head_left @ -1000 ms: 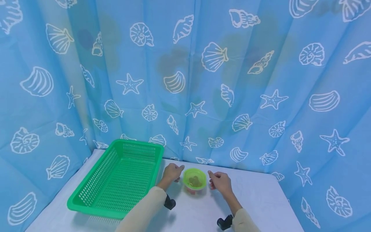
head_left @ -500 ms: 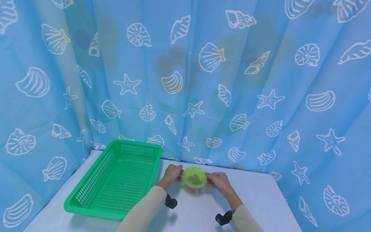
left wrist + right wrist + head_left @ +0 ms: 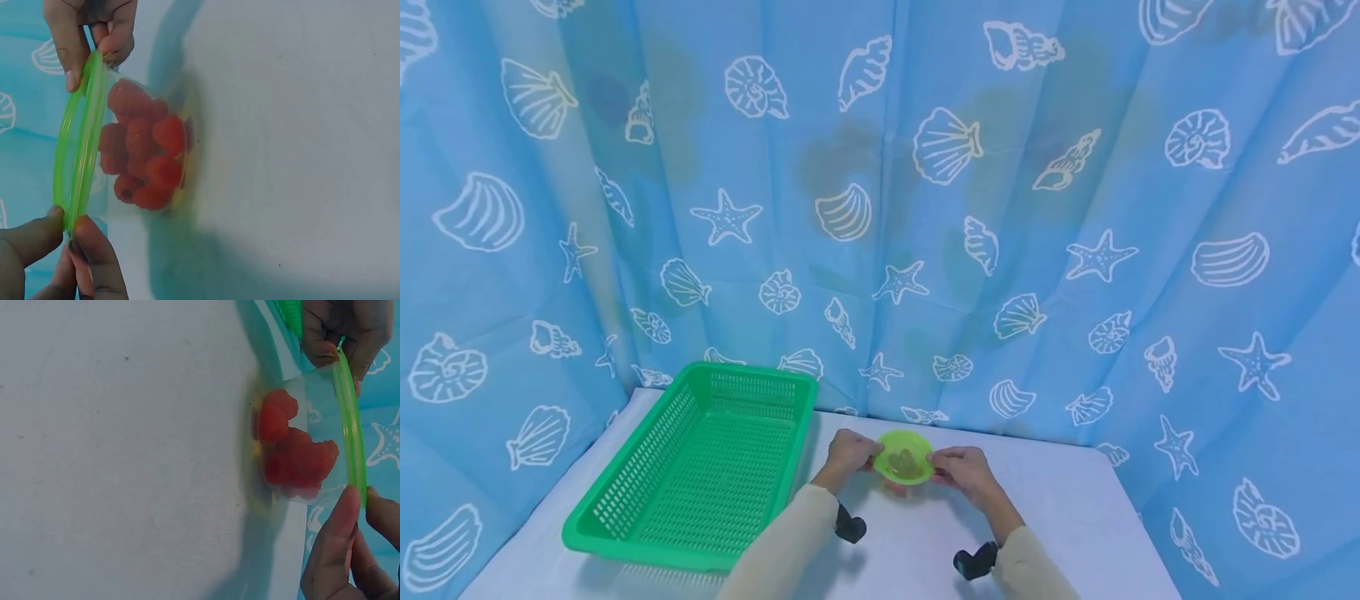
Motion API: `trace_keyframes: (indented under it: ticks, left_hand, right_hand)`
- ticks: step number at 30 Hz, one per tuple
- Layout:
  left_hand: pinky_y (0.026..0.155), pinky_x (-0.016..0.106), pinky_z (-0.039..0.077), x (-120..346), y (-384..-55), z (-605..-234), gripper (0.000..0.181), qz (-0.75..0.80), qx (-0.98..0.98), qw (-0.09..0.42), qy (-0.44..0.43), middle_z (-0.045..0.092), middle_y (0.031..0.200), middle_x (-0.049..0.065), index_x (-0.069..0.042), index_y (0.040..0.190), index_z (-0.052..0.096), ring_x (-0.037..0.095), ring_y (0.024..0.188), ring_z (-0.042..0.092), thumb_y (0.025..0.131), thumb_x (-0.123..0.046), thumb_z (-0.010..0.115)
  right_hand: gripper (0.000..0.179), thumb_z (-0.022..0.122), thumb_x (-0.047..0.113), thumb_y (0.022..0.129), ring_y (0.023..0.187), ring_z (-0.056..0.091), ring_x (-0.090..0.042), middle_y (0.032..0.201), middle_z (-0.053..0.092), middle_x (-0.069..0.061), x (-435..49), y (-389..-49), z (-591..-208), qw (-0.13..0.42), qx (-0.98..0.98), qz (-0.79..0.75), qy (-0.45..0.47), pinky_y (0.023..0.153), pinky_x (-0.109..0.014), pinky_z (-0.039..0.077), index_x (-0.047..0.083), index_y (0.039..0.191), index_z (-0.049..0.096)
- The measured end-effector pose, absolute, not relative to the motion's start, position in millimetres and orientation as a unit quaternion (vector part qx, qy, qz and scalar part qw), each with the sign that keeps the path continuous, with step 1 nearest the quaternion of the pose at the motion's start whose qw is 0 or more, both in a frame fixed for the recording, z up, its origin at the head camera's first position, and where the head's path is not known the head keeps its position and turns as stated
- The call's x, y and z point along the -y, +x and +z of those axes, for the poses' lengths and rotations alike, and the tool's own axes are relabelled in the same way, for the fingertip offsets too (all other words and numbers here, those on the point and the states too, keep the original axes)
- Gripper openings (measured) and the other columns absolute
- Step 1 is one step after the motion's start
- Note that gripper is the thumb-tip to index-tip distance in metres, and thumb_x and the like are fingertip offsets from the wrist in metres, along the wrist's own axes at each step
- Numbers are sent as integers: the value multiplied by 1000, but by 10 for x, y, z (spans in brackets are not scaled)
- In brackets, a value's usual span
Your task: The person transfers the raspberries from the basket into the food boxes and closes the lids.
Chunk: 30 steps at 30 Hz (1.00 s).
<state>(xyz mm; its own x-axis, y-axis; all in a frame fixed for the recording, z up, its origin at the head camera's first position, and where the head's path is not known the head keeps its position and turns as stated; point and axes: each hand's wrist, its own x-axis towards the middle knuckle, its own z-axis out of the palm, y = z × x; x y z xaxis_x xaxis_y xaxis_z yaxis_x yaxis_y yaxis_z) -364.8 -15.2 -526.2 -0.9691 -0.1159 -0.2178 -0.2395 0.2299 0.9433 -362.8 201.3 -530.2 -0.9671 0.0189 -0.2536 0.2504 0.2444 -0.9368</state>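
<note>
A clear pouch with a lime-green, zip-like rim (image 3: 905,437) stands upright on the white table. Red raspberries (image 3: 142,147) fill its lower part and show through the wall in both wrist views. My left hand (image 3: 850,454) pinches the left end of the rim between thumb and fingers. On the opposite end, my right hand (image 3: 966,471) pinches the rim the same way. Between the hands the pouch's mouth gapes, its two green edges (image 3: 92,144) apart in the middle.
A large green plastic basket (image 3: 808,425) stands on the table (image 3: 1037,517) left of my left arm. Behind the table hangs a blue curtain (image 3: 880,208) with white shell prints. A black wrist camera (image 3: 850,525) sits under each forearm.
Both hands were apart from the pouch a second ago. They have come inward to it and now pinch the ends of its rim. The basket has stayed in place.
</note>
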Motion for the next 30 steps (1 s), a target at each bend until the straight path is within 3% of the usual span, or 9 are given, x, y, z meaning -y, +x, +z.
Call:
trace_keyframes:
  ticks: [12,24,30]
  left_hand:
    - [60,29,55,99,-3720,-5313,19,598,-785,62,-149,64,77,10,4,94,67,19,64,63,84,-12,72]
    - [53,25,54,-30,-3776,-5245,33,604,-764,84,-208,57,90,15,10,114,52,23,68,62,87,-6,62]
    - [56,29,56,-7,-3826,-5233,31,592,-775,99,-198,57,91,16,10,112,52,26,71,62,86,-6,61]
  right_hand:
    - [36,73,11,83,76,66,-23,94,65,-16,-2026,-3730,-5317,120,-764,-616,146,68,-29,57,-6,112,61]
    - [36,74,13,84,74,65,-21,93,65,-15,-2050,-3703,-5278,127,-764,-614,152,68,-27,56,-6,112,61]
    - [37,74,16,85,74,65,-20,93,65,-14,-2066,-3744,-5237,163,-779,-590,135,69,-26,56,-5,113,62]
